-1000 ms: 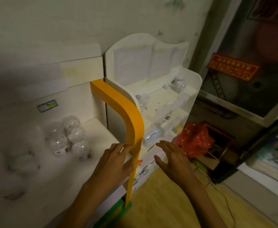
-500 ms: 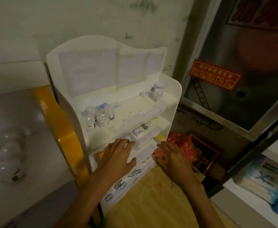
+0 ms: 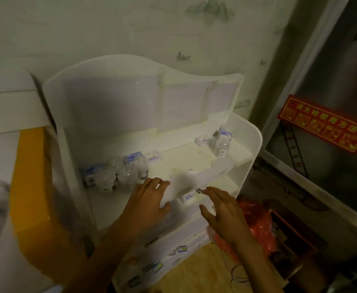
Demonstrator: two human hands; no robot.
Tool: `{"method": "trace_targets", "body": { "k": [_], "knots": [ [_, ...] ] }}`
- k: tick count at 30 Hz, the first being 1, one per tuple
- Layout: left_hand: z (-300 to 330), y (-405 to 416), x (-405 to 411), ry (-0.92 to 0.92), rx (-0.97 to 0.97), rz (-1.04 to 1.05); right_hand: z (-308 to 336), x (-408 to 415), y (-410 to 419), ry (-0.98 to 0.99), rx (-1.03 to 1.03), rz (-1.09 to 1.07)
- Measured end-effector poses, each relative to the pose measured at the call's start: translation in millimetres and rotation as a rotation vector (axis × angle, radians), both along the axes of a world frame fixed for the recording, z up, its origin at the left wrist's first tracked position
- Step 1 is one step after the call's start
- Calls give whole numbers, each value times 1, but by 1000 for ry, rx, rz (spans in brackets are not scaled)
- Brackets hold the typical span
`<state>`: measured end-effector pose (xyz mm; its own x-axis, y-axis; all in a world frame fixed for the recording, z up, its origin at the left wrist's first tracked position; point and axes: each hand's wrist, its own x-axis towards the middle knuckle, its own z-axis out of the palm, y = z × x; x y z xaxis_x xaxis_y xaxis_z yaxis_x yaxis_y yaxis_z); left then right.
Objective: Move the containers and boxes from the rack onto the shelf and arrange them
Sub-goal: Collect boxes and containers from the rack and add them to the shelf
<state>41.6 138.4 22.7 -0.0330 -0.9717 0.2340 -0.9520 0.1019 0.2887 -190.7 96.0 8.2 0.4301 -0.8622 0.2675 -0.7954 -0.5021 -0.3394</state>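
At the front of the white rack (image 3: pixel 255 142), both hands have swung over from the orange-edged shelf (image 3: pixel 28 187), left hand (image 3: pixel 146 199) and right hand (image 3: pixel 222 210) spread flat and empty, reaching toward the clear containers (image 3: pixel 118 176) and small boxes (image 3: pixel 188 196) waiting farther back.

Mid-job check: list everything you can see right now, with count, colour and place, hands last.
White tiered plastic rack: one, against the wall, centre.
Clear round plastic containers: a cluster, count unclear, top tier left.
Clear bottle with blue label: one, top tier right.
Small white boxes: several, blurred, on the tiers.
Orange curved shelf edge: one, left of rack.
Red plastic bag: one, floor right of rack.
Red sign with gold characters: one, right.
Left hand: open, on the tier's front edge.
Right hand: open, before the lower tier.
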Motion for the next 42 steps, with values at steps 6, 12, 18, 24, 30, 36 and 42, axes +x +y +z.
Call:
{"method": "trace_targets", "body": {
  "k": [6,12,18,24,30,36,42],
  "knots": [
    [1,-73,29,19,43,116,7,36,-100,22,3,111],
    [-4,-109,67,19,-11,291,-1,88,-168,25,53,267],
    [-21,-134,75,12,49,446,-36,129,-220,60,117,389],
    [-40,-151,82,-33,104,561,-62,155,-276,86,96,554],
    [-46,-160,76,-109,116,641,-82,183,-308,70,86,741],
    [-56,-160,70,-129,169,708,-98,198,-318,116,77,868],
    [-61,-163,59,-67,89,730,-105,187,-324,73,150,815]
  ]
}}
